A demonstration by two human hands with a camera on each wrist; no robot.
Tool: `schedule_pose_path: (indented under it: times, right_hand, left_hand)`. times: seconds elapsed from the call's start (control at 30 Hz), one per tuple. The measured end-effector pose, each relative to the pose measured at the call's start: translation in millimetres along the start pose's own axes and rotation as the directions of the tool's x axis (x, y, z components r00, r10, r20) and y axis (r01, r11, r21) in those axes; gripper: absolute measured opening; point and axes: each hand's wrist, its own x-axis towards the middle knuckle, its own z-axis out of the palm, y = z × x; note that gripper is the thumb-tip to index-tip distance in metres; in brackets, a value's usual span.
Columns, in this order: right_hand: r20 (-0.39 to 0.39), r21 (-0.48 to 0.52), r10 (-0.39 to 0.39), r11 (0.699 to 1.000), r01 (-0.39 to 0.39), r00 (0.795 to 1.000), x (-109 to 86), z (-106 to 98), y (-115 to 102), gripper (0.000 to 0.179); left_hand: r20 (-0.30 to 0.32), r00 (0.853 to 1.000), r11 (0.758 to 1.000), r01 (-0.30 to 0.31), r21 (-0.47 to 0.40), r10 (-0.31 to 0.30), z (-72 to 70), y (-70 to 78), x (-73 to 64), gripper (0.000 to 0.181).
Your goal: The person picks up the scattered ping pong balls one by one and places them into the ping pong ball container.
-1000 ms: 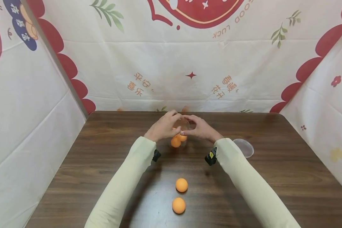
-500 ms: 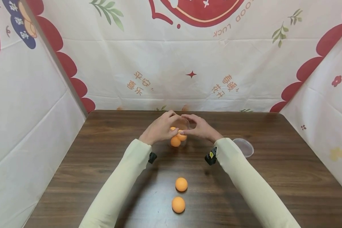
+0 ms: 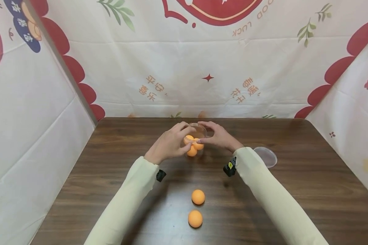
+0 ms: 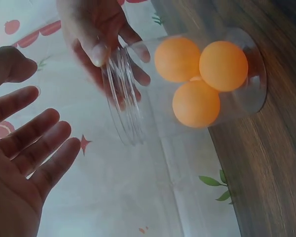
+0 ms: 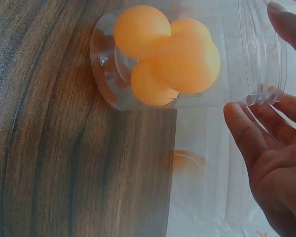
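Note:
A clear plastic jar [image 4: 158,118] with a threaded mouth stands upright on the table. Several orange table tennis balls [image 4: 196,103] lie in its lower part. My right hand [image 3: 218,136] holds the jar at the threaded rim, thumb on the near side and fingers round the far side. On the other side, my left hand [image 4: 32,143] is spread beside the mouth, and a gap shows between its fingers and the jar in the left wrist view. Two more orange balls, a farther ball [image 3: 198,197] and a nearer ball [image 3: 195,218], rest on the table in front of the jar.
A round clear lid [image 3: 266,157] lies on the brown wooden table [image 3: 306,190], right of the jar by the right sleeve. Printed white cloth [image 3: 178,68] hangs behind the table and along both sides. Black wrist cameras [image 3: 230,166] sit under the cuffs.
My left hand has drawn back from the jar, leftward and slightly nearer, and its fingers have come off the rim. The right hand stays at the rim. The head view has shifted slightly.

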Motion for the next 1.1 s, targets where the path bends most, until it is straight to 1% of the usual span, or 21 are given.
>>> schedule_pose_path:
  times: [0.1,0.2,0.3,0.43,0.63,0.7,0.77,0.87,0.97,1.03,1.1]
  right_hand:
    - [0.0,-0.005,-0.009,1.0,0.009,1.0,0.3,1,-1,0.078]
    - [-0.006,-0.012,-0.036,0.999,0.036,0.999,1.0,0,0,0.075]
    - [-0.011,-0.005,-0.048,0.999,0.048,0.999,2.0,-1,2,0.075]
    - [-0.008,0.023,-0.021,1.0,0.021,1.0,2.9,-2,2,0.079]
    - [0.003,0.023,-0.007,1.0,0.007,1.0,3.2,0,2,0.079]
    - [0.003,0.02,-0.009,1.0,0.009,1.0,2.8,0,2,0.078]
    - [0.003,0.014,-0.014,1.0,0.014,1.0,2.5,0,2,0.079]
    - [0.006,0.012,-0.019,1.0,0.019,1.0,2.3,0,0,0.078]
    - [0.003,0.009,-0.025,1.0,0.025,1.0,2.0,-1,0,0.078]
    - [0.002,0.015,-0.028,1.0,0.028,1.0,2.0,-1,0,0.077]
    - [0.002,0.02,-0.025,0.999,0.025,1.0,1.8,-1,1,0.077]
  left_hand:
    - [-0.008,0.999,0.999,-0.034,0.02,0.034,0.7,5.3,-4.4,0.033]
    - [0.008,0.998,0.997,-0.07,0.023,0.07,3.9,9.8,-9.5,0.033]
    - [0.045,0.995,0.996,-0.089,0.023,0.088,9.1,12.7,-15.6,0.035]
    - [0.103,0.991,0.995,-0.086,0.041,0.081,15.7,15.5,-23.7,0.037]
    - [0.185,0.979,0.995,-0.093,0.034,0.085,24.4,23.5,-31.5,0.039]
    - [0.219,0.972,0.995,-0.096,0.023,0.089,27.5,27.9,-33.2,0.042]
    - [0.261,0.961,0.996,-0.093,0.009,0.088,31.3,32.6,-35.2,0.044]
    - [0.332,0.94,0.997,-0.08,-0.01,0.079,38.0,39.8,-37.9,0.046]
    - [0.395,0.916,0.997,-0.071,-0.008,0.069,44.8,46.8,-39.8,0.048]
    - [0.429,0.901,0.997,-0.074,0.0,0.067,48.4,51.1,-41.3,0.049]
    - [0.455,0.887,0.996,-0.088,0.006,0.076,51.8,54.8,-43.0,0.049]
